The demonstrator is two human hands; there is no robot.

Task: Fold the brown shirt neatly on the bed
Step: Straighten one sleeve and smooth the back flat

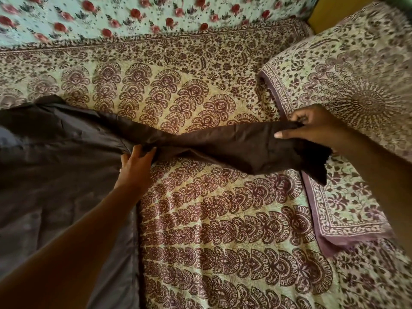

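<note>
A paisley pillow (347,90) lies right; rose-print cloth (156,14) spans the far edge.

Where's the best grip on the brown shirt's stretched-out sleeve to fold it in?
Take the sleeve at its cuff end, from the right, as the right hand does now: that end is free and lifted off the bed cover. The left hand pins the shoulder seam, where the sleeve joins the flat shirt body, giving a hinge.
</note>
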